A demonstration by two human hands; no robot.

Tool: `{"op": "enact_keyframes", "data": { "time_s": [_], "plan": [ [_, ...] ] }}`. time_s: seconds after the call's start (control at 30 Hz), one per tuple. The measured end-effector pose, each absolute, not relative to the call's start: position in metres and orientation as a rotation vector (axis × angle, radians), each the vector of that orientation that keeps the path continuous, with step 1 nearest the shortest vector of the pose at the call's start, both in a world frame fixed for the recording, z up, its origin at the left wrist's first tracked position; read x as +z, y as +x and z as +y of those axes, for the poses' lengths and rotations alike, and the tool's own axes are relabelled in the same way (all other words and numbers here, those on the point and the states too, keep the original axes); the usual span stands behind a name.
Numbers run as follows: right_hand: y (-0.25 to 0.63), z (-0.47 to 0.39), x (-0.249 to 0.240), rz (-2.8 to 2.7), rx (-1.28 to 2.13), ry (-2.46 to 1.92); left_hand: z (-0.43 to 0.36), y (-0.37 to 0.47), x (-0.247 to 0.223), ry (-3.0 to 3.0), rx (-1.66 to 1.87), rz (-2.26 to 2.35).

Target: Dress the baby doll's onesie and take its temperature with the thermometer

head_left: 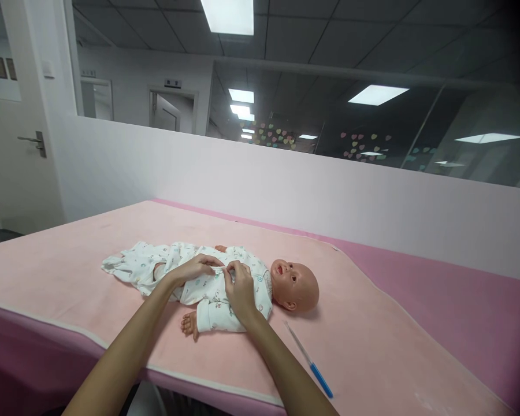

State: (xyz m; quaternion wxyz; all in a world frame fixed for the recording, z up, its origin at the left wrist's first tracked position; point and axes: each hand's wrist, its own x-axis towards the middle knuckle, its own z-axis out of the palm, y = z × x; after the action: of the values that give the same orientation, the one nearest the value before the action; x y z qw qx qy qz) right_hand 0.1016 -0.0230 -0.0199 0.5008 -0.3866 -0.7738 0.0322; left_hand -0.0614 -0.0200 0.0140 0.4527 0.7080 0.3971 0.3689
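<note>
A baby doll lies on its back with its head to the right. It wears a white romper with small printed figures; the lower part spreads loosely to the left. At the middle of the chest, my right hand pinches the romper's front edge between thumb and fingers. My left hand is beside it on the belly side, its fingers bent and gripping the same edge of cloth. Whatever lies between the fingertips is too small to make out. One doll hand sticks out of the near sleeve.
A thin stick with a blue handle lies right of my right forearm. Under everything is a pink padded mat on a table, whose front edge is close to me. Behind stands a low white wall with a window above; a door is at left.
</note>
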Motion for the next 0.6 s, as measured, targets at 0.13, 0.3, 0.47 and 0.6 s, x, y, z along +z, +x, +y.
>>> {"op": "enact_keyframes", "data": {
  "time_s": [0.13, 0.3, 0.47, 0.6],
  "plan": [
    [0.1015, -0.0231, -0.0198, -1.872, 0.061, -0.906, -0.0224, -0.0597, 0.0155, 1.746, 0.936, 1.027],
    [0.1015, -0.0250, -0.0175, -1.900, -0.015, -0.863, -0.0232, -0.0594, 0.0158, 1.703, 0.965, 0.990],
    [0.1010, -0.0281, -0.0137, -1.938, -0.105, -0.824, -0.0217, -0.0602, 0.0137, 1.666, 0.980, 0.944],
    [0.1005, -0.0271, -0.0143, -1.956, -0.114, -0.838, -0.0203, -0.0595, 0.0118, 1.650, 0.989, 0.967]
  ]
}}
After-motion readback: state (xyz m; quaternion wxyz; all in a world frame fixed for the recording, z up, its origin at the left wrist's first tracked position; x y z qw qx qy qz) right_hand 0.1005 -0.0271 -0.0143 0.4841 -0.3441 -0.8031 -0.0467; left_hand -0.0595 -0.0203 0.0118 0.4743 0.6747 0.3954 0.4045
